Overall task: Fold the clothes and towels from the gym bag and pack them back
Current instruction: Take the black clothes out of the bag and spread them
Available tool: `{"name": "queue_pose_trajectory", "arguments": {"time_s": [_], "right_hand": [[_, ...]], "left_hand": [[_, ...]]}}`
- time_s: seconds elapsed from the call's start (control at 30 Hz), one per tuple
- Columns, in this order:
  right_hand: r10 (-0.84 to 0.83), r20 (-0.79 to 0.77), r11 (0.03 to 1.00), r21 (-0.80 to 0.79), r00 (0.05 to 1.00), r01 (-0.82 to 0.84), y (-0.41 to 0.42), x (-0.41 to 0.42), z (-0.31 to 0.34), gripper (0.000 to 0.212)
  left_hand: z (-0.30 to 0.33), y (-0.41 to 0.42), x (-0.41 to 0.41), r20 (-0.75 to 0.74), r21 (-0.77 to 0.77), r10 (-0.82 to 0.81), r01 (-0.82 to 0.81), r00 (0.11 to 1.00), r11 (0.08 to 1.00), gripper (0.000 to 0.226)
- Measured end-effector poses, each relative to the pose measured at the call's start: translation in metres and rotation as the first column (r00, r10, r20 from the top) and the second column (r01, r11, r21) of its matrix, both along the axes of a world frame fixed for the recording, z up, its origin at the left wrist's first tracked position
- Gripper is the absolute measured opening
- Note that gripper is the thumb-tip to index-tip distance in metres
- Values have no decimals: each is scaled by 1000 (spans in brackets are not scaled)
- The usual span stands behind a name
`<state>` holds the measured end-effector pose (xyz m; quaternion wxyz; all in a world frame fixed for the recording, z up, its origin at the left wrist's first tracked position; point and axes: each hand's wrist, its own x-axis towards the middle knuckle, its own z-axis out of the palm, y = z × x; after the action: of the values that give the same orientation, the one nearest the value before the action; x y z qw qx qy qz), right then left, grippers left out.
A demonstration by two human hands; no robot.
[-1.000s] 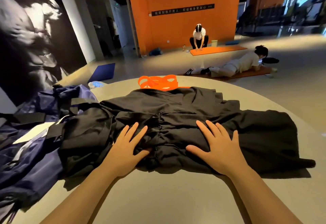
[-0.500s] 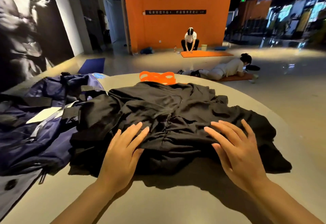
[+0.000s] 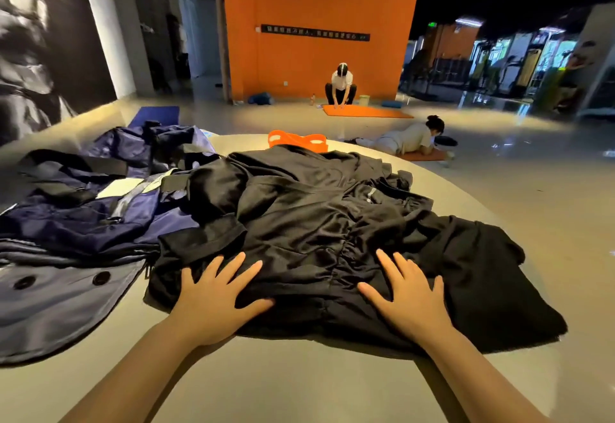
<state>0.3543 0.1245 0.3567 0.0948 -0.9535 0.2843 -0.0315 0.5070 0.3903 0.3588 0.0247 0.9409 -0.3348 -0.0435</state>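
At a gym's round grey table (image 3: 299, 386), a person flattens a crumpled black fabric garment (image 3: 332, 223) with both palms, the left hand (image 3: 216, 299) and the right hand (image 3: 407, 299) each laid on its near edge with fingers straight and fanned apart, gripping nothing. The spread palms look placed to pin and smooth the gathered cloth so that a clean fold can follow; the garment lies bunched in the middle of the table, with ruched folds running between the two hands, and no tidy fold yet shows. To the left, touching the garment's left edge, the open navy-blue nylon gym bag with black webbing straps (image 3: 100, 203) slumps on the table, within easy reach for packing. Nearer on the left, a grey cloth piece with dark round buttons (image 3: 60, 299) is spread flat, apparently waiting its turn. A bright orange looped band (image 3: 296, 139) rests at the far rim, just beyond the black garment. Across the floor, one person crouches over an orange exercise mat (image 3: 366, 111) while another lies face down on a second mat.
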Motion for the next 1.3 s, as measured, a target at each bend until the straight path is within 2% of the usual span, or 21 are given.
{"name": "queue_pose_trajectory", "arguments": {"time_s": [0.17,0.23,0.37,0.47,0.6,0.7,0.8,0.83,0.9,0.97,1.03,1.13,1.2,1.3], "right_hand": [[25,-96,999,-28,995,-28,-15,11,0,87],[34,-105,999,-37,994,-38,-19,18,0,91],[46,-114,997,-50,992,-52,-31,37,3,84],[54,-94,997,-44,994,-58,-36,48,5,90],[39,14,999,-37,999,-39,-27,32,1,91],[47,2,996,-76,999,-46,-18,-3,-3,106],[48,-22,995,-86,999,-50,-15,-43,-3,96],[44,-45,994,-94,998,-48,-16,-56,-2,97],[3,-52,995,-98,999,-8,-18,-76,-1,102],[-25,-2,989,-147,1000,25,-13,-84,0,91],[-3,104,984,-177,995,21,-3,-78,6,77],[31,136,997,-75,990,-20,12,-59,11,85],[37,87,999,-10,996,-36,14,-48,6,96],[61,39,998,26,997,-62,16,-34,1,105]], "left_hand": [[-4,10,-17,22,-4,63,-63,998,998,123],[-6,9,-16,15,-1,72,-72,997,997,124],[-5,-5,-2,-6,-24,99,-99,995,995,126],[-1,-17,13,-12,-18,124,-124,992,992,127],[2,-18,6,-13,44,127,-126,992,991,123],[-1,-6,-21,-8,60,60,-59,998,996,107],[2,10,-53,98,22,-94,92,991,996,87],[5,13,-60,212,-25,-144,153,967,988,83],[15,10,-62,351,-144,-160,223,922,964,77],[33,-4,-54,440,-266,-154,293,884,919,65],[42,-28,-38,382,-246,-211,319,900,915,60],[27,-57,-7,125,-65,-313,323,941,944,79],[7,-59,7,-5,7,-257,257,966,966,95],[-1,-43,6,-18,-2,-126,126,992,992,112]]}}
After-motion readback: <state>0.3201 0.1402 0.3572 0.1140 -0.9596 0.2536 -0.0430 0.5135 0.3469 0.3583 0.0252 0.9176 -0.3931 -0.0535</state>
